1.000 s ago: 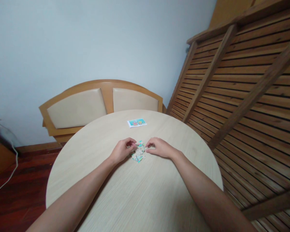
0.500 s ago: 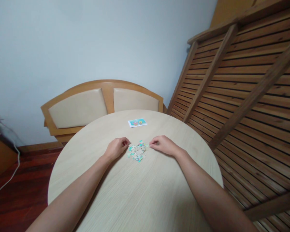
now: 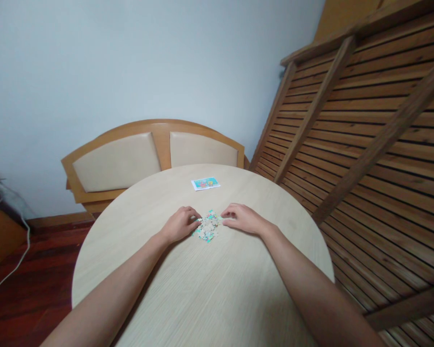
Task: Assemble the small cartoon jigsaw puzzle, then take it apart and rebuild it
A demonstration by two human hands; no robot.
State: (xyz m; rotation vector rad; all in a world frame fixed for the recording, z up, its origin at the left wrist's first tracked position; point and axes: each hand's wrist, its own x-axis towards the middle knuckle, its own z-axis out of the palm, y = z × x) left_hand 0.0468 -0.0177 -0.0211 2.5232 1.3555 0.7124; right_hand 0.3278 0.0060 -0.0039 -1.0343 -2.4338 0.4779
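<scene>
A small heap of jigsaw puzzle pieces, pale with bits of teal, lies near the middle of the round table. My left hand is at the heap's left edge, thumb and fingers apart, the tips touching or just over the outer pieces. On the opposite side, my right hand has its thumb and fingers parted beside the heap. Nothing shows clearly between the fingers of either hand. Beyond the heap lies a teal picture card with colourful figures on a white border.
Behind the table stands a wooden headboard with cream padded panels, against a pale wall. A large slatted wooden frame leans on the right. White cable hangs at the left above a dark red floor.
My left hand has moved right, onto the heap's edge, and its pinched fingers have spread. My right hand's fingers have opened from a pinch, at nearly the same spot.
</scene>
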